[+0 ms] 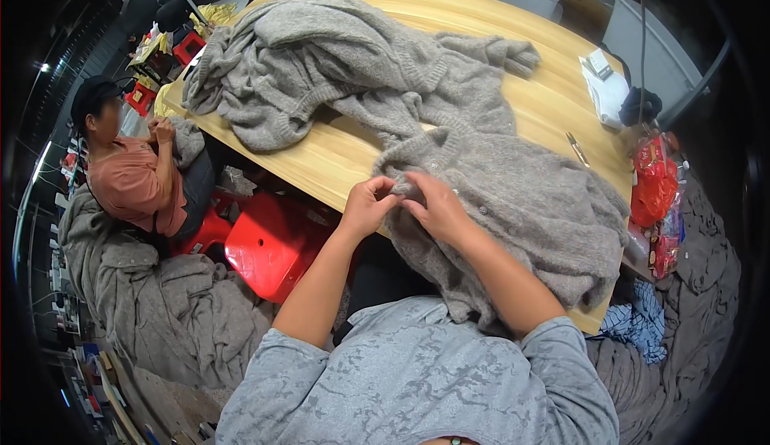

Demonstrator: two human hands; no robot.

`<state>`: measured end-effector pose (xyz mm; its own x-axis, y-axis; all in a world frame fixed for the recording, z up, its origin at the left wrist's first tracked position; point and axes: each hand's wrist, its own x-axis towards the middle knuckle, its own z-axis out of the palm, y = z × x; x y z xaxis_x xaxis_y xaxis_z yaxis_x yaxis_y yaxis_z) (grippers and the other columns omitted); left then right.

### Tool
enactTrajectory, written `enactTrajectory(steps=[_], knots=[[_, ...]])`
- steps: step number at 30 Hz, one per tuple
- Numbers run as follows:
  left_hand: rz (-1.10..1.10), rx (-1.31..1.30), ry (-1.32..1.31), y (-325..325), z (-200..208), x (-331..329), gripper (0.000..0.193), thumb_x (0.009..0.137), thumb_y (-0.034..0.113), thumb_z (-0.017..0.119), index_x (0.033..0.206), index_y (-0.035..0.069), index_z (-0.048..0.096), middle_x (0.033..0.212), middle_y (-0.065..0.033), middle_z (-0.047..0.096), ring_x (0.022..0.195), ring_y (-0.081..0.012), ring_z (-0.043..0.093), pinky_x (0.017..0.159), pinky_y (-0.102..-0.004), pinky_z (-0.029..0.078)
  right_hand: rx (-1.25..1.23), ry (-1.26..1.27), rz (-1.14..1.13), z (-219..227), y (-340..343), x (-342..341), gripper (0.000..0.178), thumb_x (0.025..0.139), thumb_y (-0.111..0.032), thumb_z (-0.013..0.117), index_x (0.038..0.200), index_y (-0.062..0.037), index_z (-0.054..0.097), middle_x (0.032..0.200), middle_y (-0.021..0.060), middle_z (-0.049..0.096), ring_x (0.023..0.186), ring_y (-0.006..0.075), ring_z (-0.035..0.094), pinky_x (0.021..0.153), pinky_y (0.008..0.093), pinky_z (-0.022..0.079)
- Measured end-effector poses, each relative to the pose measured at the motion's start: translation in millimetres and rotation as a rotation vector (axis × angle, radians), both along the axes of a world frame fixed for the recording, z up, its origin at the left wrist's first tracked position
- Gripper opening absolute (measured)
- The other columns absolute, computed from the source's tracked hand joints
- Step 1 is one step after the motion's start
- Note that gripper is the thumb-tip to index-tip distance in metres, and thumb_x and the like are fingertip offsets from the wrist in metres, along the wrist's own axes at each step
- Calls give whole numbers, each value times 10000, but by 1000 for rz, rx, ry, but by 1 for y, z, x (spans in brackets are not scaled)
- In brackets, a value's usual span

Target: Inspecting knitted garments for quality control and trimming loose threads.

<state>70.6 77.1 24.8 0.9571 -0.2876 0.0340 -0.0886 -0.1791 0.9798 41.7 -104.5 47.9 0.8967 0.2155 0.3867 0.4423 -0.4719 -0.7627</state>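
Note:
A grey-brown knitted cardigan (529, 196) lies spread over the near part of the wooden table (561, 100), its lower side hanging past the front edge. Small buttons show along its front band. My left hand (370, 204) pinches the cardigan's edge between thumb and fingers. Close beside it, my right hand (435, 207) is closed on the same edge, its fingertips almost touching the left ones. Whether a small item sits between the fingertips is too fine to make out. More grey-brown knitwear (321, 52) is heaped farther back on the table, against this cardigan.
Thread snips (577, 149) and white papers (603, 92) lie toward the table's right side. A red plastic stool (273, 244) stands left of me, near a seated co-worker (140, 172) handling grey knitwear. Red bags (654, 176) sit at the right edge. Knitwear piles (176, 309) cover the floor.

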Motion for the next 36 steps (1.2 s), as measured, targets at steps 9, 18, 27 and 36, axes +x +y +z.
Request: enactTrajectory(steps=[9, 18, 27, 36], knots=[[-223, -251, 429, -1, -7, -16, 67, 912, 125, 596, 908, 59, 604, 793, 58, 560, 746, -23, 480, 668, -194, 396, -123, 255, -193, -39, -8, -24, 122, 808, -152, 598, 824, -34, 621, 738, 221, 620, 723, 428, 592, 667, 498, 464], [-207, 244, -116, -16, 13, -7, 93, 862, -2, 559, 949, 26, 572, 773, -33, 595, 718, -90, 553, 654, -257, 449, 118, 363, -191, -3, -45, -1, 215, 790, -145, 619, 948, -8, 668, 863, 206, 647, 817, 384, 618, 753, 437, 493], [-155, 388, -592, -53, 8, 6, 200, 788, -44, 526, 967, 20, 588, 895, -183, 601, 861, -376, 589, 732, -402, 472, -76, 333, -201, -43, -30, 36, 140, 775, -58, 640, 892, 3, 685, 859, 168, 680, 799, 270, 654, 709, 361, 499], [-66, 352, -530, -51, -24, 4, 202, 740, -48, 591, 930, 21, 589, 881, -150, 583, 844, -356, 583, 730, -398, 469, -87, 418, -86, -47, -29, 51, 160, 802, -109, 685, 899, 18, 668, 823, 139, 693, 790, 228, 665, 692, 354, 508]])
